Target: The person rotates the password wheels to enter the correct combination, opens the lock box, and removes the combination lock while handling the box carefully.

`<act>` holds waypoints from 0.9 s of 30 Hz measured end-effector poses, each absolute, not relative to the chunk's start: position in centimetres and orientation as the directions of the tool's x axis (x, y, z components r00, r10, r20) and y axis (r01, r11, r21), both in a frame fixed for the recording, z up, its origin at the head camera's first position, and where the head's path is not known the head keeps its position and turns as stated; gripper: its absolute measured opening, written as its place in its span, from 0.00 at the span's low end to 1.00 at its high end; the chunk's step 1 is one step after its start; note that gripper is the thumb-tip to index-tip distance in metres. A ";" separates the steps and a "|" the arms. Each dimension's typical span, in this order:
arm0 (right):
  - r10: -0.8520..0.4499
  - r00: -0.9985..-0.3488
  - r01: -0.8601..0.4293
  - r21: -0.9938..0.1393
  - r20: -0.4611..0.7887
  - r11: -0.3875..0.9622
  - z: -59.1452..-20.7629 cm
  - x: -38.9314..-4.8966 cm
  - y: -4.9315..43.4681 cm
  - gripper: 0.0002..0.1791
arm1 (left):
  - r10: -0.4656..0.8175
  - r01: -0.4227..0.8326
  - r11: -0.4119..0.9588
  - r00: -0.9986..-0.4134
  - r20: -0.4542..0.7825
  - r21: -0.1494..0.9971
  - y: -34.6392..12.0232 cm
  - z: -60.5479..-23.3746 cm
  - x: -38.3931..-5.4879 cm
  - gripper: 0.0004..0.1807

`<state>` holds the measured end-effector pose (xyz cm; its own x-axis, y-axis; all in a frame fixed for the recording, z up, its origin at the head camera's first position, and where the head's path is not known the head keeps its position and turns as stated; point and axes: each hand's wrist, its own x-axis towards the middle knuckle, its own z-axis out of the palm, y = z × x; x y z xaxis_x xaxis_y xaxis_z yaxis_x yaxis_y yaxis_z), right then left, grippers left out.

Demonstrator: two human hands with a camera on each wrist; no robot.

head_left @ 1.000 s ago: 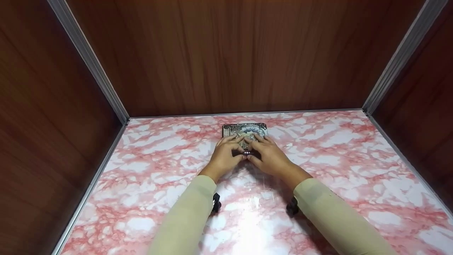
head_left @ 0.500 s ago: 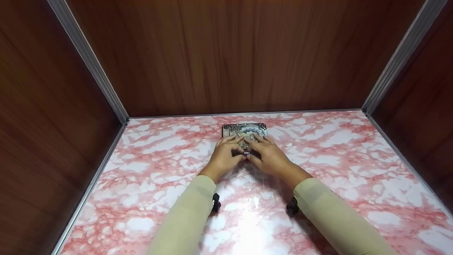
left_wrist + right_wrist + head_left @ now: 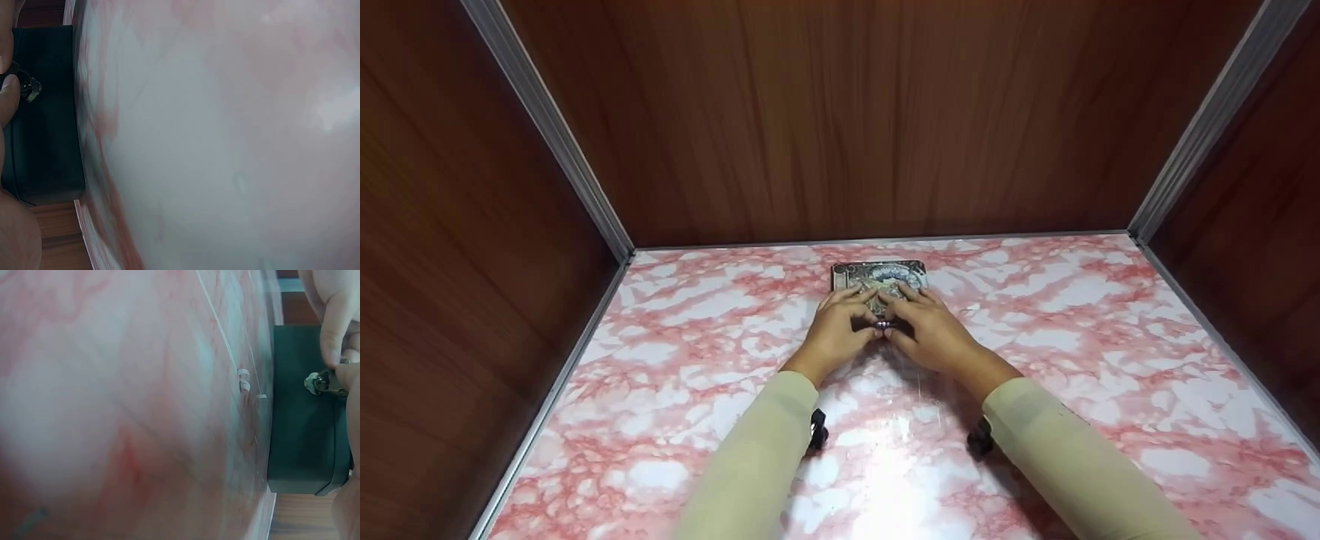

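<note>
A box (image 3: 887, 271) with a patterned lid lies toward the back of the table. Its dark green side (image 3: 48, 135) shows in the left wrist view. On the front a small metal lock (image 3: 322, 384) hangs from a fitting; its exact type is hard to make out behind the fingers. My left hand (image 3: 834, 330) pinches the lock between thumb and index finger, with other fingers resting on the lid. From the other side my right hand (image 3: 934, 330) pinches it likewise, its other fingers on the lid too. Between the two thumbs a purple, shiny bit shows in the head view.
The table (image 3: 697, 420) has a red-and-white marbled top. Brown wood-look panels (image 3: 877, 120) with metal edge strips enclose it at the back and both sides. A dark device (image 3: 818, 429) sits at the left wrist and another device (image 3: 979, 438) at the right wrist.
</note>
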<state>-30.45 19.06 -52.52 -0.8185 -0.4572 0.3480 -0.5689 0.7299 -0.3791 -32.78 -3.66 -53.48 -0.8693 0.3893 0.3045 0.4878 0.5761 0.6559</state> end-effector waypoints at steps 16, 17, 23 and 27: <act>-0.445 -0.835 -0.545 -0.375 0.324 0.750 -52.7 -30.5 19.1 0.37 | 0.391 0.483 0.576 -0.871 0.297 0.659 -3.7 -53.6 -32.7 0.05; -0.445 -0.837 -0.542 -0.375 0.318 0.752 -52.6 -30.5 19.1 0.37 | 0.391 0.483 0.577 -0.871 0.296 0.659 -3.7 -53.6 -32.7 0.05; -0.443 -0.836 -0.544 -0.378 0.324 0.749 -52.7 -30.5 19.1 0.37 | 0.392 0.487 0.582 -0.869 0.301 0.651 -3.7 -53.5 -32.7 0.05; -0.443 -0.831 -0.551 -0.387 0.336 0.740 -52.6 -30.5 19.2 0.38 | 0.389 0.479 0.584 -0.874 0.293 0.655 -3.7 -53.5 -32.8 0.04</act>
<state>-30.50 19.16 -52.59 -0.8310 -0.4431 0.3364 -0.5509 0.7395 -0.3868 -32.80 -3.67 -53.47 -0.8736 0.3890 0.2926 0.4795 0.5842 0.6548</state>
